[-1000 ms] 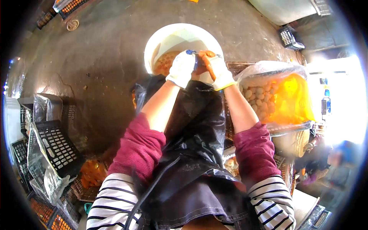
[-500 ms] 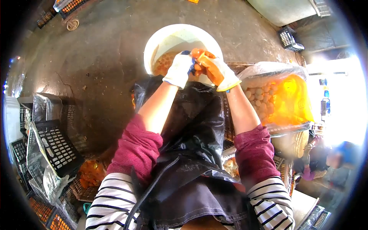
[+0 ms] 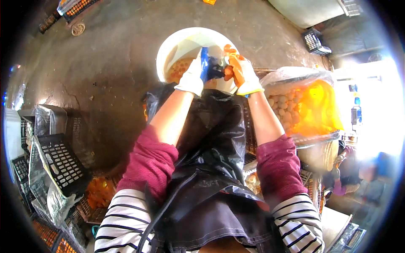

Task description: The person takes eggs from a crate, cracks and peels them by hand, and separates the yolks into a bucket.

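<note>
My left hand (image 3: 196,74), in a white glove with a blue palm, is over the near side of a white bucket (image 3: 162,63), its blue fingers apart. Close on its right, my right hand (image 3: 241,72) wears an orange and white glove, its fingers curled around something small that I cannot make out. A narrow gap separates the hands. Round orange pieces (image 3: 180,67) lie in cloudy liquid inside the bucket. Beside my right forearm, a plastic-lined crate (image 3: 291,74) holds many pale, egg-like round things (image 3: 283,105) and a yellow bag (image 3: 318,107).
Black crates (image 3: 63,164) and clear plastic are stacked at the left, near an orange heap (image 3: 100,192). A black apron (image 3: 206,139) covers my lap. Another person (image 3: 348,170) is at the right edge. A black crate (image 3: 315,43) lies at the back right.
My hands were together over the bucket and have moved slightly apart. The left hand has turned, showing more of its blue palm. The right hand's orange fingers have shifted right.
</note>
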The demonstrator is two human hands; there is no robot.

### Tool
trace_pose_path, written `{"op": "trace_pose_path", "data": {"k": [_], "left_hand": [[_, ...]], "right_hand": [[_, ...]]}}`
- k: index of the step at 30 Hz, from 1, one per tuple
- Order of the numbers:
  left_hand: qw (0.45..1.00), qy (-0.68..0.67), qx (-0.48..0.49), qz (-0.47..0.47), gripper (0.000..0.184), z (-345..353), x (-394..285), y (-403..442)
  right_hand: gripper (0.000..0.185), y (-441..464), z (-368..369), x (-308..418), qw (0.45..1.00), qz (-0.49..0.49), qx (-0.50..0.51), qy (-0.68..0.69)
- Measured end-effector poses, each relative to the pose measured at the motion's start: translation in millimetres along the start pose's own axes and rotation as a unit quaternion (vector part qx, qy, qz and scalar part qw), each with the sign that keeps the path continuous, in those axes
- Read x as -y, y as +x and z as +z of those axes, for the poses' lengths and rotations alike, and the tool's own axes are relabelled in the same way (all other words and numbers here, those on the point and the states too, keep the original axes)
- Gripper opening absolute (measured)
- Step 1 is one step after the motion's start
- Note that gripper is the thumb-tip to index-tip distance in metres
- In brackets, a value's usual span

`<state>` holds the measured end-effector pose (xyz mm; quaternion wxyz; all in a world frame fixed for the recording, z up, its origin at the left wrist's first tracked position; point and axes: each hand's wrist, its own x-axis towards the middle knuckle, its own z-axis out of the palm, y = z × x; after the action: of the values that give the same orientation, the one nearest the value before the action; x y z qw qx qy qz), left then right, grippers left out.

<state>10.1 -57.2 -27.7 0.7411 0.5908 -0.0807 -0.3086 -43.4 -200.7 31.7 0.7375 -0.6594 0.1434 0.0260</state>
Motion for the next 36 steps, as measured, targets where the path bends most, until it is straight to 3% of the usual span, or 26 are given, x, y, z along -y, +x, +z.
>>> {"op": "trace_pose_path", "data": {"k": [1, 3, 6, 7, 10, 14, 15, 18, 20, 21, 22, 23, 24, 25, 26, 27, 28, 29, 30, 31, 32, 34, 35, 36], "left_hand": [[0.999, 0.043, 0.006, 0.018, 0.053, -1, 2, 3], [0.988, -0.125, -0.087, -0.021, 0.058, 12, -16, -11], [0.965, -0.243, -0.046, -0.084, 0.066, 3, -11, -5], [0.956, -0.263, -0.067, -0.108, 0.069, 8, -19, -9], [0.953, -0.287, -0.083, -0.05, 0.071, 2, -1, 5], [0.947, -0.314, -0.046, -0.058, 0.066, -6, 14, 12], [0.96, -0.274, -0.035, -0.051, 0.063, -6, 4, 3], [0.987, -0.16, -0.022, -0.003, 0.065, -13, 13, 8], [0.975, -0.221, -0.003, 0.022, 0.058, -15, 23, 15], [0.98, -0.196, -0.009, 0.033, 0.058, -12, 22, 15], [0.966, -0.26, 0.015, -0.006, 0.06, -13, 22, 16], [0.966, -0.259, 0.017, -0.014, 0.06, -10, 24, 18], [0.966, -0.257, 0.018, -0.02, 0.06, -9, 24, 21], [0.965, -0.258, 0.041, -0.015, 0.06, -14, 32, 27], [0.964, -0.258, 0.062, -0.006, 0.06, -22, 44, 38], [0.963, -0.259, 0.08, 0.003, 0.06, -25, 50, 46], [0.976, -0.213, 0.038, -0.007, 0.06, -16, 34, 33], [0.986, -0.164, -0.005, -0.021, 0.059, -1, 7, 5], [0.992, -0.114, -0.043, -0.037, 0.059, 11, -6, -11], [0.997, -0.071, 0.011, 0.001, 0.058, -11, 22, 16], [0.997, -0.075, 0.006, -0.012, 0.057, -5, 17, 11], [0.996, -0.083, -0.01, -0.038, 0.054, 2, 0, -9], [0.998, -0.06, -0.001, -0.009, 0.049, -6, 10, -2], [0.998, -0.06, -0.001, 0.002, 0.049, -4, 7, -4]], "right_hand": [[0.026, -2, -2, 1, 0.999, -0.001, 0.006, 0.044], [0.025, -13, 2, 9, 0.989, -0.008, 0.027, 0.145], [0.025, 0, -14, 8, 0.992, 0.042, 0.054, -0.102], [0.025, -3, -12, 12, 0.989, 0.066, 0.014, -0.131], [0.028, -14, 1, 29, 0.99, -0.032, 0.128, 0.041], [0.031, -44, -16, 40, 0.988, -0.091, 0.115, 0.046], [0.031, -57, -29, 37, 0.989, -0.109, 0.094, 0.023], [0.029, -128, -95, 13, 0.998, -0.019, -0.024, 0.046], [0.029, -197, -144, -8, 0.972, 0.003, -0.072, -0.225], [0.029, -233, -162, -17, 0.939, 0.02, -0.102, -0.329], [0.027, -269, -172, -29, 0.911, 0.026, -0.153, -0.381], [0.028, -309, -204, -67, 0.949, 0.091, -0.242, -0.179], [0.03, -348, -234, -104, 0.937, 0.146, -0.316, 0.033], [0.031, -382, -246, -116, 0.877, 0.287, -0.281, -0.265], [0.032, -404, -248, -122, 0.718, 0.396, -0.211, -0.533], [0.034, -407, -225, -104, 0.701, 0.382, -0.282, -0.532], [0.036, -403, -202, -82, 0.681, 0.367, -0.35, -0.529], [0.034, -402, -222, -102, 0.729, 0.278, -0.437, -0.448], [0.029, -411, -262, -145, 0.837, 0.127, -0.514, -0.136], [0.026, -370, -214, -88, 0.799, 0.155, -0.479, -0.33], [0.026, -341, -189, -67, 0.873, 0.107, -0.469, -0.084], [0.021, -295, -167, -48, 0.855, 0.081, -0.46, -0.226], [0.024, -274, -160, -40, 0.883, 0.071, -0.409, -0.219], [0.028, -251, -158, -48, 0.907, 0.04, -0.401, -0.123]]}}
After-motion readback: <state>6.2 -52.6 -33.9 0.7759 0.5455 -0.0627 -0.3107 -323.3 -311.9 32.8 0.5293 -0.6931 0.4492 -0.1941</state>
